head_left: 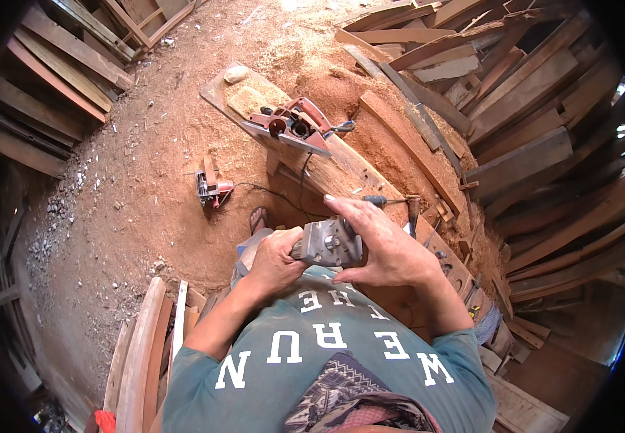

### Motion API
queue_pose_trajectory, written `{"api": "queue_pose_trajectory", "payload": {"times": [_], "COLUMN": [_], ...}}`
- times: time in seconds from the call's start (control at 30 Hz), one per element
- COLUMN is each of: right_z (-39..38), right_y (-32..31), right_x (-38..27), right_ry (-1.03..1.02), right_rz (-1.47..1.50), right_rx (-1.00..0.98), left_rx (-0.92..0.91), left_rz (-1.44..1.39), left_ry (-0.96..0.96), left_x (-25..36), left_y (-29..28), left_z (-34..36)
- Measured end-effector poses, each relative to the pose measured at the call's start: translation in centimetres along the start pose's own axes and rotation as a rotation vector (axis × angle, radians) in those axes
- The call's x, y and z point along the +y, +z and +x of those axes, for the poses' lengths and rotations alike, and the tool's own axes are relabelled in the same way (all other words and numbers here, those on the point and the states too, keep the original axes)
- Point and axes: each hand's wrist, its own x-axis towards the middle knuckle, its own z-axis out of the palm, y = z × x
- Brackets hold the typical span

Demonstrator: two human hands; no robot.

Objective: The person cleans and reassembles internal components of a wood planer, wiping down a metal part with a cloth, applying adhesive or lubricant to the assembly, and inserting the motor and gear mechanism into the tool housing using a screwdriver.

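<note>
My left hand [272,258] is closed around a grey metal power-tool part [331,244], held up in front of my chest. The part has a squarish end plate with a round shaft at its middle. Close against its other side is my right hand [392,249], fingers stretched and spread, the thumb below the part; whether it touches is hard to tell. Beyond my hands, a red power tool with an open housing [298,124] lies on a long wooden bench [359,167]. A screwdriver with a dark handle [375,200] rests nearer, at the bench's right end.
A smaller red power tool [215,190] sits on the dusty ground at left, near a black cord [262,189]. Stacked planks [522,155] fill the right side; more boards [59,58] lean at far left and others [142,346] stand at lower left. Sawdust surrounds the bench.
</note>
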Motion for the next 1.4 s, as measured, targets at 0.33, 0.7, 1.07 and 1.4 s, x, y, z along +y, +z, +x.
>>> {"api": "queue_pose_trajectory", "payload": {"times": [0.33,0.7,1.07,1.4], "right_z": [3.9,3.2,6.8,7.7], "right_y": [2.8,8.9,16.9,18.0], "right_x": [-0.8,7.1,6.5,6.6], "right_ry": [0.188,0.589,0.091,0.032], "right_rz": [-0.103,0.923,1.872,1.78], "right_rx": [0.12,0.63,0.912,0.7], "left_rx": [-0.3,-0.151,-0.386,-0.283], "left_rz": [0.031,-0.076,-0.385,-0.193], "left_ry": [0.067,-0.151,-0.178,-0.182], "left_x": [-0.1,0.1,-3.0,0.1], "left_y": [-8.1,-19.3,-9.4,-9.5], "left_z": [5.7,13.1,6.3,6.1]}}
